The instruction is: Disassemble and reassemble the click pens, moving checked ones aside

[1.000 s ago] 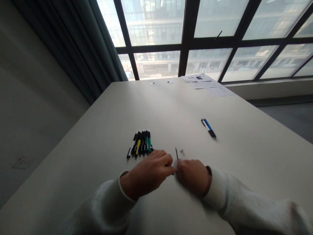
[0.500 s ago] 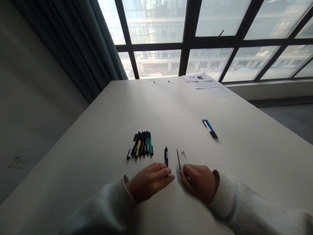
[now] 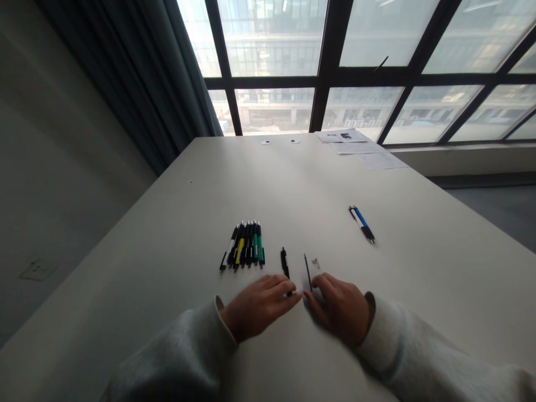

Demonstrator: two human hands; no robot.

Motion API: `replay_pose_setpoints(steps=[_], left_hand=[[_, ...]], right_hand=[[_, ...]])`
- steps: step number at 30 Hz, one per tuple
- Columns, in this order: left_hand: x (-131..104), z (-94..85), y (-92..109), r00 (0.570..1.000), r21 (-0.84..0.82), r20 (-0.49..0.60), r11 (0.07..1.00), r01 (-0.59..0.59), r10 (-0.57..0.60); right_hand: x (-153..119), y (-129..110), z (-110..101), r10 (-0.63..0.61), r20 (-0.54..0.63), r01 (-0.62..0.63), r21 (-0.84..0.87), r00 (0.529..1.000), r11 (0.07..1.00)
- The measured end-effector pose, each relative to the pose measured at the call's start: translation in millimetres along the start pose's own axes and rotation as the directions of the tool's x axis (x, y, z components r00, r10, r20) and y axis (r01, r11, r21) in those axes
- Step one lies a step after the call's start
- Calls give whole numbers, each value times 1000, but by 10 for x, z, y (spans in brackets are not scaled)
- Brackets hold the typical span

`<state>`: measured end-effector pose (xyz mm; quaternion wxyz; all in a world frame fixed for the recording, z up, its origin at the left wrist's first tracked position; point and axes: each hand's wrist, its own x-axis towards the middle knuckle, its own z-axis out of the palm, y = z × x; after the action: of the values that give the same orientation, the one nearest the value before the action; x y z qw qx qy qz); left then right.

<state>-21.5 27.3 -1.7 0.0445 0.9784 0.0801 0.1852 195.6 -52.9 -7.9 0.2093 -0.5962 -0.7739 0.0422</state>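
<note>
My left hand [image 3: 263, 306] is closed around the lower end of a black pen barrel [image 3: 285, 262], whose top points away from me. Close on its right, my right hand [image 3: 338, 306] has its thumb and index finger at the near end of a thin dark refill [image 3: 307, 271]; the fingers look bent, and whether they grip it is hard to tell. Small clear and metal parts [image 3: 315, 262] lie just beyond the right hand. The two thumbs nearly touch.
Several pens [image 3: 244, 245], black, white, yellow and green, lie in a row at the left. Two pens [image 3: 362, 224], one blue, lie at the right. Papers [image 3: 352, 142] and two small white pieces [image 3: 295, 141] are at the white table's [image 3: 268, 190] far edge.
The black pen has tilted, its top leaning further left. My right thumb has moved left toward my left hand, and the hands are closer together. The view has shifted slightly.
</note>
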Motion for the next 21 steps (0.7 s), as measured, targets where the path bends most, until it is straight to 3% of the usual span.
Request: replay_pose_setpoints(steps=[21], left_hand=[[29,-20,5,995,-26,-90,998,-51,48]], right_hand=[[35,13,14,24,24,-24,3,999,1000]])
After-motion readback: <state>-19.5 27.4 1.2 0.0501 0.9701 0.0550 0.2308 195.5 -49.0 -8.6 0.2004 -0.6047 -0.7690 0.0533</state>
